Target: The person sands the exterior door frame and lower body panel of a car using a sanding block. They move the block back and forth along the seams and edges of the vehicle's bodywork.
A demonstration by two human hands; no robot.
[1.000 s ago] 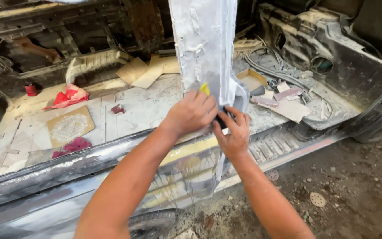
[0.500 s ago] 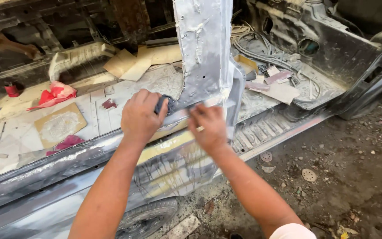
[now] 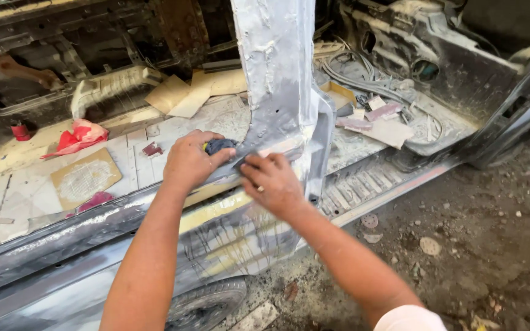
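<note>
The work piece is the pillar [image 3: 275, 73], a grey metal post coated in pale filler. Its long axis runs vertically, from the top edge of the view down to the sill [image 3: 93, 224], where it flares outward into a curved foot. Both hands rest at this foot, at the junction of pillar and sill.

Left hand [image 3: 191, 160]: placed on the left side of the pillar foot, fingers curled and closed around a small dark pad [image 3: 220, 145] with a trace of yellow at its edge. The pad lies between the fingertips and the metal, immediately left of the pillar base and touching it.

Right hand [image 3: 272, 184]: placed just right of and slightly below the left hand, palm down, fingers together and pressed flat against the curved lower face of the pillar. Whether anything lies under this palm cannot be determined; nothing shows past its edges.

Governing relation: the two hands are nearly touching, thumb side to thumb side, with the pillar rising directly above the gap between them. The left hand is nearer the pad; the right hand is nearer the outer edge of the foot.

Behind the sill, the stripped cabin floor [image 3: 124, 147] carries a red rag [image 3: 78, 136], cardboard pieces [image 3: 182, 93] and loose wiring [image 3: 363, 76].
</note>
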